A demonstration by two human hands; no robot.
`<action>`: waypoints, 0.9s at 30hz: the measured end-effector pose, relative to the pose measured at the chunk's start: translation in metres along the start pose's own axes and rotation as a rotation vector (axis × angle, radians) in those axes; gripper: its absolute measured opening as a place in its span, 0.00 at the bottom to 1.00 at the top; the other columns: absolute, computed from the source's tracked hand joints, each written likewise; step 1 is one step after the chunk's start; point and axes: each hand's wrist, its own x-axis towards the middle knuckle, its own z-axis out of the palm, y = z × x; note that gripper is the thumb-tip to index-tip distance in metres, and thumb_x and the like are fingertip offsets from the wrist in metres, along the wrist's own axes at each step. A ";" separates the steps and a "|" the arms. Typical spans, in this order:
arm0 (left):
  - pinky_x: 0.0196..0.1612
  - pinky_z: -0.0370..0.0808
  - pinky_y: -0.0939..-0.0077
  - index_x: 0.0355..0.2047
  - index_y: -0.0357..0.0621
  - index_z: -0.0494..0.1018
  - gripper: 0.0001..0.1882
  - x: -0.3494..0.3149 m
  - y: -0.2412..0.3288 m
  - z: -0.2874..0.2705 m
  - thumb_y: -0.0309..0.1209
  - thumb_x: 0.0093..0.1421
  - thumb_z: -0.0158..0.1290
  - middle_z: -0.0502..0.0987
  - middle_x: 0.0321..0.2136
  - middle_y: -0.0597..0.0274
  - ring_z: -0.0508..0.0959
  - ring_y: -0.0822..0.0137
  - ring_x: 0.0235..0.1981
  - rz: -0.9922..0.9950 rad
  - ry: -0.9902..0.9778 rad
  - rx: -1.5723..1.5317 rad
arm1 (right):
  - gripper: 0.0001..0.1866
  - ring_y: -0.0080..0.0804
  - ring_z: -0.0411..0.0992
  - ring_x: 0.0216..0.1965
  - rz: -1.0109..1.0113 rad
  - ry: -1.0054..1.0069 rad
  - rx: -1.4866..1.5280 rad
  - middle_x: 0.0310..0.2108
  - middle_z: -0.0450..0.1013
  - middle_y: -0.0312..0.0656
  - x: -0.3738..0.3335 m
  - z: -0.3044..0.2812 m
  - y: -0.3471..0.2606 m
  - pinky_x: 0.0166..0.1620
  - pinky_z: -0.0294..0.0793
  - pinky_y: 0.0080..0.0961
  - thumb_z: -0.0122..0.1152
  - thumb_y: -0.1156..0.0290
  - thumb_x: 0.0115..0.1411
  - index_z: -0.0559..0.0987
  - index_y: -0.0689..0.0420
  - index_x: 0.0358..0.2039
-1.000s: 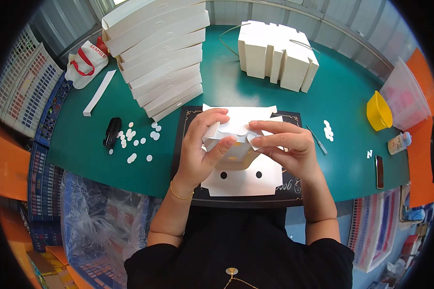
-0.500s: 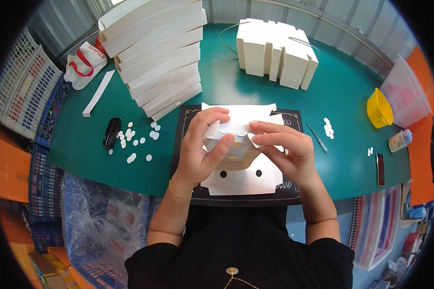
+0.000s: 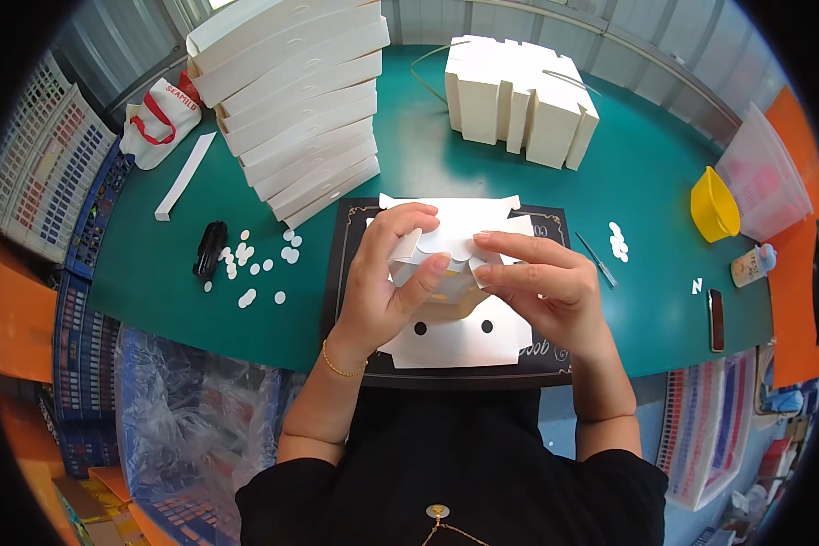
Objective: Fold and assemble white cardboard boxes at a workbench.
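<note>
Over the middle of the mat I hold a partly folded white cardboard box (image 3: 448, 238), raised and tilted so that its inside shows below the rounded upper flap. My left hand (image 3: 384, 268) grips its left side, thumb in front and fingers behind. On the right, my right hand (image 3: 551, 278) pinches a small corner flap between thumb and fingers. Beneath the box lies a flat white card sheet (image 3: 455, 348) with two round black holes showing. It rests on a black printed mat (image 3: 353, 227). The hands hide parts of the box's sides.
A tall stack of white folded boxes (image 3: 305, 109) stands back left, a strapped bundle of card blanks (image 3: 519, 100) back right. White paper discs (image 3: 244, 255) lie by a black stapler-like tool (image 3: 210, 250). On the right are a thin pen-like tool (image 3: 597, 260), yellow tub (image 3: 714, 205) and phone (image 3: 717, 320).
The box has shifted and tilted slightly in my hands. My right fingers have moved a little right on the corner flap, while the left hand keeps nearly the same hold.
</note>
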 end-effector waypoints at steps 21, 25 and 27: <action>0.50 0.77 0.66 0.38 0.40 0.81 0.10 -0.009 0.017 -0.027 0.23 0.55 0.65 0.81 0.42 0.53 0.80 0.55 0.46 0.294 0.079 0.249 | 0.11 0.43 0.79 0.50 0.006 0.122 -0.071 0.48 0.79 0.52 0.003 0.022 0.003 0.49 0.81 0.33 0.74 0.75 0.54 0.82 0.62 0.37; 0.46 0.78 0.68 0.34 0.43 0.83 0.10 -0.008 0.014 -0.043 0.28 0.50 0.68 0.82 0.37 0.61 0.80 0.56 0.44 0.357 -0.058 0.216 | 0.10 0.42 0.79 0.49 0.040 0.078 -0.015 0.48 0.79 0.52 0.005 0.019 0.004 0.49 0.80 0.32 0.73 0.77 0.54 0.82 0.62 0.37; 0.45 0.79 0.68 0.34 0.44 0.83 0.11 -0.007 0.015 -0.049 0.29 0.50 0.69 0.82 0.37 0.62 0.80 0.56 0.44 0.372 -0.098 0.213 | 0.10 0.42 0.79 0.49 0.041 0.070 0.015 0.48 0.79 0.51 0.005 0.017 0.003 0.49 0.81 0.32 0.73 0.77 0.53 0.82 0.62 0.36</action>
